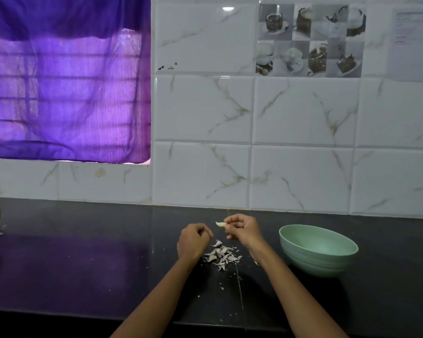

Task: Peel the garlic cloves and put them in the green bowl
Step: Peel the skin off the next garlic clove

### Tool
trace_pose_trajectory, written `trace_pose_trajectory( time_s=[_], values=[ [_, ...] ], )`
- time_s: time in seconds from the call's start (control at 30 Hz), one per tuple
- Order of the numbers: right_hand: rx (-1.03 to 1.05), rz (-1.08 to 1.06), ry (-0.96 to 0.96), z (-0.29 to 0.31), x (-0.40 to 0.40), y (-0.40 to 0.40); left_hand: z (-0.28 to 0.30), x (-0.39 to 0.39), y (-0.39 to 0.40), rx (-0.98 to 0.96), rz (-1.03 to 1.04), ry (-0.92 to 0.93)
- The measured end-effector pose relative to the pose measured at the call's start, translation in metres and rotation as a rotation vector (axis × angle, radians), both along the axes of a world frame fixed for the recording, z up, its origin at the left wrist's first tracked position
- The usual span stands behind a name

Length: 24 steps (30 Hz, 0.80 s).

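While the right hand [242,229] pinches a pale garlic clove [220,224] at its fingertips above the dark counter [83,264], the left hand [193,241] sits just beside it with fingers curled, and whether it holds anything cannot be told. Papery garlic skins [221,256] lie scattered on the counter below and between the hands, and the green bowl [318,248] stands to the right, near the right forearm. Printing on the sheet [413,42] stuck to the tiled wall [303,113] is too blurred to read.
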State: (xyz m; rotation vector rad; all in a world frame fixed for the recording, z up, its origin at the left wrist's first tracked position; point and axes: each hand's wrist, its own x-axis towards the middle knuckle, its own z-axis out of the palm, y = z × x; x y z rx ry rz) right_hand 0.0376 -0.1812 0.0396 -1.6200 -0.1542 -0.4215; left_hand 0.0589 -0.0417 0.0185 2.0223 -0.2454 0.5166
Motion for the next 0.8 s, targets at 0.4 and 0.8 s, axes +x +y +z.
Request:
trace_pose_trajectory(
  time_s=[0.4, 0.8],
  values=[
    [-0.104, -0.02, -0.019, -0.003, 0.001, -0.002, -0.006, 0.008, 0.002, -0.016, -0.27, -0.176],
    [-0.142, -0.099, -0.013, -0.003, 0.002, -0.002, -0.006, 0.01, -0.002, -0.116, -0.295, -0.157]
  ],
)
